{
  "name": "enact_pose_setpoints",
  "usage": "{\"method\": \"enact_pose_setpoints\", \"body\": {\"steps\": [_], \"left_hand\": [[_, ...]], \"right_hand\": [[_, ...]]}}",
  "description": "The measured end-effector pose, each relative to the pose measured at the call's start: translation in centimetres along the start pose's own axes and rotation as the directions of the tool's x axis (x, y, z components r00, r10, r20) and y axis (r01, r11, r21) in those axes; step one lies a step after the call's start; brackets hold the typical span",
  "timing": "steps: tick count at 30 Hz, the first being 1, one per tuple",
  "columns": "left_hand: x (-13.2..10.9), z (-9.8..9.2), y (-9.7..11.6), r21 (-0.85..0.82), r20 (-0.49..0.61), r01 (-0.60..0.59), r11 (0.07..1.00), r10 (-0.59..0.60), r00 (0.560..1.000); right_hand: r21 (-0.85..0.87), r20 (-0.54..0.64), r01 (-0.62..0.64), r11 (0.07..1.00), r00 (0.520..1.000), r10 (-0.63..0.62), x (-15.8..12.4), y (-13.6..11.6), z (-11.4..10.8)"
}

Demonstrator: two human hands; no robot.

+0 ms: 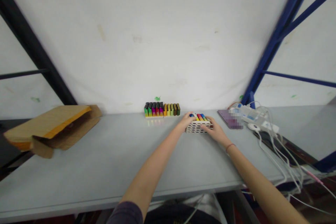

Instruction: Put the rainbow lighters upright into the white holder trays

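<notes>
A small white perforated basket (197, 127) stands on the grey table, right of centre. Several colourful lighters (201, 117) lie in its top, red, blue and yellow among them. My left hand (185, 121) grips the basket's left end, fingers over the rim. At the right end my right hand (214, 129) holds it too, with the thumb against the front wall. Left of the basket, upright lighters stand in two adjoining blocks near the wall: one of green, pink and purple lighters (154, 109), the other of orange, yellow and dark ones (171, 109).
An open cardboard box (52, 122) lies at the table's left. On the right are a phone (228, 119), a power strip (249, 113) and tangled white cables (278, 147). Blue (278, 38) and black (39, 45) frame posts flank the table (105, 175).
</notes>
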State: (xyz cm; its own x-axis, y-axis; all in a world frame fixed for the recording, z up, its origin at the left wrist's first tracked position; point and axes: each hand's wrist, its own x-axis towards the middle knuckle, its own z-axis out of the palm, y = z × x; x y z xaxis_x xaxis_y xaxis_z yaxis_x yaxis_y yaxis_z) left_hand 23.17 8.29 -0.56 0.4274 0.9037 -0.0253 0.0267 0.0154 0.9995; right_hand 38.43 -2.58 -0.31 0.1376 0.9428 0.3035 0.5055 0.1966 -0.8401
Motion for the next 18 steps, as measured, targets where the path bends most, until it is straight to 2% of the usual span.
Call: {"method": "enact_pose_setpoints", "body": {"steps": [3,11,18], "left_hand": [[0.3,0.2,0.2,-0.001,-0.005,0.046,0.999,-0.046,0.999],[1.1,-0.2,0.7,0.011,0.002,0.078,0.997,-0.078,0.997],[1.5,-0.6,0.6,0.062,-0.007,0.097,0.993,-0.097,0.995]], "right_hand": [[-0.020,-0.036,0.007,1.000,0.999,-0.008,0.1,0.6,0.2],[-0.086,-0.012,-0.016,0.996,1.000,0.015,0.1,0.8,-0.4],[0.000,0.050,0.043,0.999,0.998,-0.043,0.2,1.5,-1.1]]}}
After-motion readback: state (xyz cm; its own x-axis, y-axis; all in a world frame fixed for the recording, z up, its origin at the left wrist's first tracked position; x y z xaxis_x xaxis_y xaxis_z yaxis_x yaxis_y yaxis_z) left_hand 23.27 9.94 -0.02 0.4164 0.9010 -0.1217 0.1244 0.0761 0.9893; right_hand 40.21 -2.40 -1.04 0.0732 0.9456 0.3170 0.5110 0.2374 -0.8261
